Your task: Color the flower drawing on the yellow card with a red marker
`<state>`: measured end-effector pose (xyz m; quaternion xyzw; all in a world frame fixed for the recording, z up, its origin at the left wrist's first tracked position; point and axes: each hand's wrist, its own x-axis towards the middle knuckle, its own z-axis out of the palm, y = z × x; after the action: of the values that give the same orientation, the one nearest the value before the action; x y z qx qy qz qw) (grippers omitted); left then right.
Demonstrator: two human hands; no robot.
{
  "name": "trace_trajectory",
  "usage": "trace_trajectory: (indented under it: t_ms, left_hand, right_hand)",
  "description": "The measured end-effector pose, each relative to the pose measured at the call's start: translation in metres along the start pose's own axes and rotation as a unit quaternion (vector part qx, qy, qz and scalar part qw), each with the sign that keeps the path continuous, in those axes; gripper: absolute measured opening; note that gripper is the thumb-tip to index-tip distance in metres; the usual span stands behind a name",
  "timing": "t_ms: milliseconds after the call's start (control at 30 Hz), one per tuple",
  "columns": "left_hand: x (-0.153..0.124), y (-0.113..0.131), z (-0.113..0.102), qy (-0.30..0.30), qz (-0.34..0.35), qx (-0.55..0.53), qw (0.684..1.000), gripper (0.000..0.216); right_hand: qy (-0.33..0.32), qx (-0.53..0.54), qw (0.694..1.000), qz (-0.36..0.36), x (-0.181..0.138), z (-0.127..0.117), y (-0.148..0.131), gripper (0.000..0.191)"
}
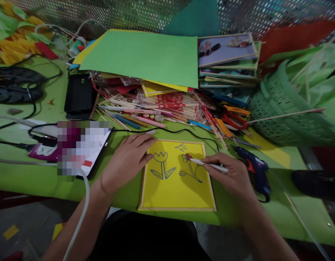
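1. Looks from the wearer's head, above the near edge of the desk (17,177), facing forward and down.
2. Sits near, taking in left hand (130,154) and right hand (229,174).
3. Reaches past the far edge to a perforated panel (129,14), below the near edge to the floor (33,214).

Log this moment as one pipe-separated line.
left hand: spread at upper left corner of wood-framed rectangular yellow panel | right hand: holding slim white marker, tip at partly red drawn flower | nearby: dark-blue glue gun

Framed drawing (178,197) on table (126,195), glue gun (256,166) to its right, sticks (178,101) behind.
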<state>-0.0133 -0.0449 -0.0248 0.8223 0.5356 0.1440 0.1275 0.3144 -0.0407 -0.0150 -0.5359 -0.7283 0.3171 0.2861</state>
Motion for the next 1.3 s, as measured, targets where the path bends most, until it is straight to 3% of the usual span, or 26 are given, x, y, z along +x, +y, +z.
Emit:
trace_trajectory:
  t_ms: [1300]
  left_hand:
    - [0.0003, 0.0013, -0.0008, -0.004, -0.003, 0.011, 1.000, 0.041]
  right_hand:
    - [-0.004, -0.005, 1.000, 0.002, -0.0003, 0.0014, 0.0058, 0.008]
